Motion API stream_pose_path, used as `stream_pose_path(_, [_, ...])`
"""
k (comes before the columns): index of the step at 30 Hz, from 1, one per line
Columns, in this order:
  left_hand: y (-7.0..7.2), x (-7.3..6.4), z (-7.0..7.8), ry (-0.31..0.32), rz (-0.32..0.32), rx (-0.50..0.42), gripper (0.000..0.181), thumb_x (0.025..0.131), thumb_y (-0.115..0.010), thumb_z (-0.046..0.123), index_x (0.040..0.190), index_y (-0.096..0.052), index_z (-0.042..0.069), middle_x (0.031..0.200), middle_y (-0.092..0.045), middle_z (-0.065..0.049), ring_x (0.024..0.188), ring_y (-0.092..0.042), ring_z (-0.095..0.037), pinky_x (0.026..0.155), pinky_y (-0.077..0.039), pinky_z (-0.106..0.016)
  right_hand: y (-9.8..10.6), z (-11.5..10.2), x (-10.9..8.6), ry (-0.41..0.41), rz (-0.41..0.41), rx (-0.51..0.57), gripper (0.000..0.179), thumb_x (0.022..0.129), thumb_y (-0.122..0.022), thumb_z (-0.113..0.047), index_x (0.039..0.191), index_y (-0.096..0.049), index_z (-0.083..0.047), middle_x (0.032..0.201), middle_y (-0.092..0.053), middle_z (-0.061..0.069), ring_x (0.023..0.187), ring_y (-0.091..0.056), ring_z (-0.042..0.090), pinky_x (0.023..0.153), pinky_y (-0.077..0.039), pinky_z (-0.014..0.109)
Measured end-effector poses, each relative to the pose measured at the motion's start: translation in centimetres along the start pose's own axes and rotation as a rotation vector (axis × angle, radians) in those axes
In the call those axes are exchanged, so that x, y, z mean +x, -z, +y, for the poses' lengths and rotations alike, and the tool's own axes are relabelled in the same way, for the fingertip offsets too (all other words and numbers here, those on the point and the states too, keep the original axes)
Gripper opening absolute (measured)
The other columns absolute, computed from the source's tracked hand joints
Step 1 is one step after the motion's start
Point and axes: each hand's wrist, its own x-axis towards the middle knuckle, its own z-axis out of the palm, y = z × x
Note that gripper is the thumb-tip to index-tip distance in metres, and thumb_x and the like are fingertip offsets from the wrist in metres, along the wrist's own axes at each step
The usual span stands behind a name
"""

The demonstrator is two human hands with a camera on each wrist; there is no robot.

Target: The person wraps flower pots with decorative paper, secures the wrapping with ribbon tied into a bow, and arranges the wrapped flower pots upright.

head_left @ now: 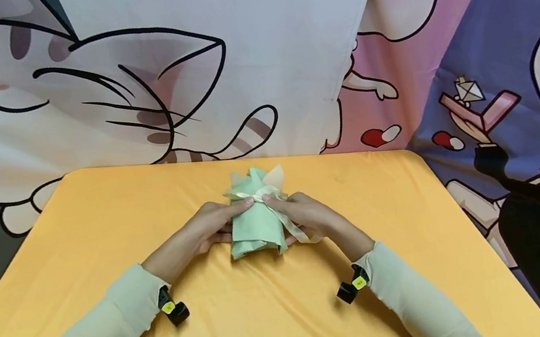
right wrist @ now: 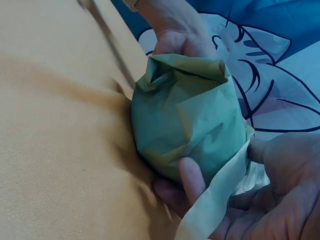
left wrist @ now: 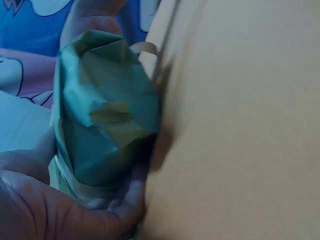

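A bundle wrapped in pale green paper (head_left: pixel 257 227) is held between both hands near the table's far edge. A cream ribbon (head_left: pixel 287 225) is tied round its neck, and one long tail hangs down the right side. The left hand (head_left: pixel 212 224) grips the bundle from the left, its thumb on the ribbon knot. From the right, the right hand (head_left: pixel 306 213) grips it, thumb at the knot too and fingers round the side. In the right wrist view the folded paper base (right wrist: pixel 195 120) faces the camera, with the ribbon tail (right wrist: pixel 215 200) crossing in front of the fingers. What is inside stays hidden.
A yellow cloth (head_left: pixel 222 331) covers the table. Behind it hangs a white curtain (head_left: pixel 291 39) printed with a cat, and a pink and blue printed cloth (head_left: pixel 494 35) hangs at the right. Small black cameras (head_left: pixel 172 307) are strapped to both wrists.
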Motion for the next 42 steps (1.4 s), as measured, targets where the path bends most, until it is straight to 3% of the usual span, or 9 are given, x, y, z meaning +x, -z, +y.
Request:
stream_pose_path(6, [-0.2, 0.1, 0.9, -0.003, -0.024, -0.029, 0.063, 0.108, -0.077, 0.049, 0.143, -0.062, -0.001, 0.108, -0.084, -0.008, 0.092, -0.082, -0.018, 0.084, -0.07, -0.035, 0.4, -0.8, -0.4, 0.01, -0.048, 0.027, 0.059, 0.121, -0.049, -0.051, 0.136, -0.07, 0.003, 0.116, -0.077, 0.013, 0.099, -0.08, 0.026, 0.085, -0.072, 0.044])
stream_pose_path(12, [-0.3, 0.5, 2.0, -0.146, 0.025, -0.086, 0.065, 0.106, -0.083, 0.028, 0.157, -0.052, 0.002, 0.145, -0.066, -0.019, 0.116, -0.077, -0.027, 0.102, -0.068, -0.044, 1.4, -1.8, -0.2, 0.114, -0.024, -0.024, 0.044, 0.122, -0.051, -0.036, 0.138, -0.063, 0.004, 0.12, -0.071, 0.01, 0.104, -0.073, 0.022, 0.096, -0.069, 0.051])
stream_pose_path(17, [-0.2, 1.2, 2.9, -0.275, 0.131, -0.047, 0.074, 0.097, -0.092, 0.016, 0.16, -0.054, 0.009, 0.149, -0.054, -0.014, 0.121, -0.068, -0.026, 0.107, -0.064, -0.04, 2.1, -2.3, 0.4, 0.258, 0.064, -0.124, 0.032, 0.121, -0.056, -0.026, 0.139, -0.06, 0.0, 0.129, -0.063, 0.011, 0.113, -0.064, 0.021, 0.103, -0.061, 0.052])
stream_pose_path(21, [-0.2, 2.2, 3.5, -0.386, 0.189, -0.038, 0.091, 0.09, -0.096, 0.006, 0.168, -0.049, 0.013, 0.162, -0.054, -0.013, 0.129, -0.068, -0.03, 0.11, -0.063, -0.039, 2.6, -2.4, 1.4, 0.363, 0.137, -0.187, 0.043, 0.118, -0.062, -0.022, 0.154, -0.051, -0.002, 0.136, -0.058, 0.018, 0.117, -0.059, 0.026, 0.108, -0.057, 0.058])
stream_pose_path(25, [-0.2, 3.5, 4.0, -0.494, 0.253, 0.044, 0.087, 0.083, -0.1, 0.0, 0.156, -0.054, 0.006, 0.162, -0.058, -0.016, 0.14, -0.067, -0.036, 0.11, -0.063, -0.039, 3.3, -2.4, 2.6, 0.425, 0.181, -0.18, 0.061, 0.116, -0.065, -0.018, 0.167, -0.035, -0.004, 0.156, -0.048, 0.022, 0.137, -0.053, 0.032, 0.119, -0.051, 0.061])
stream_pose_path(29, [-0.2, 5.0, 4.2, -0.581, 0.268, 0.107, 0.075, 0.086, -0.09, -0.015, 0.149, -0.054, 0.004, 0.157, -0.056, -0.019, 0.143, -0.064, -0.04, 0.104, -0.066, -0.044, 3.7, -2.1, 4.0, 0.504, 0.2, -0.145, 0.077, 0.113, -0.067, -0.006, 0.176, -0.022, -0.013, 0.178, -0.031, 0.017, 0.167, -0.032, 0.035, 0.136, -0.033, 0.063])
stream_pose_path(35, [0.2, 6.3, 4.0, -0.641, 0.28, 0.203, 0.079, 0.087, -0.064, -0.032, 0.157, -0.05, 0.003, 0.158, -0.058, -0.024, 0.153, -0.059, -0.042, 0.115, -0.059, -0.052, 3.8, -1.2, 5.6, 0.551, 0.251, -0.135, 0.072, 0.109, -0.066, 0.007, 0.17, -0.033, -0.008, 0.173, -0.04, 0.02, 0.161, -0.041, 0.042, 0.135, -0.036, 0.063])
stream_pose_path(37, [0.3, 6.3, 3.7, -0.636, 0.276, 0.212, 0.087, 0.085, -0.055, -0.034, 0.162, -0.047, 0.005, 0.159, -0.057, -0.024, 0.156, -0.057, -0.042, 0.106, -0.061, -0.049, 3.7, -1.0, 5.7, 0.557, 0.257, -0.139, 0.066, 0.107, -0.066, 0.009, 0.166, -0.038, -0.004, 0.168, -0.045, 0.023, 0.156, -0.046, 0.043, 0.133, -0.038, 0.064])
stream_pose_path(42, [0.4, 5.7, 3.0, -0.608, 0.268, 0.217, 0.098, 0.083, -0.056, -0.034, 0.169, -0.042, 0.011, 0.167, -0.057, -0.022, 0.157, -0.057, -0.041, 0.082, -0.055, -0.039, 3.5, -0.7, 5.4, 0.588, 0.241, -0.177, 0.066, 0.105, -0.071, 0.009, 0.162, -0.042, -0.003, 0.164, -0.05, 0.022, 0.157, -0.048, 0.043, 0.135, -0.037, 0.064])
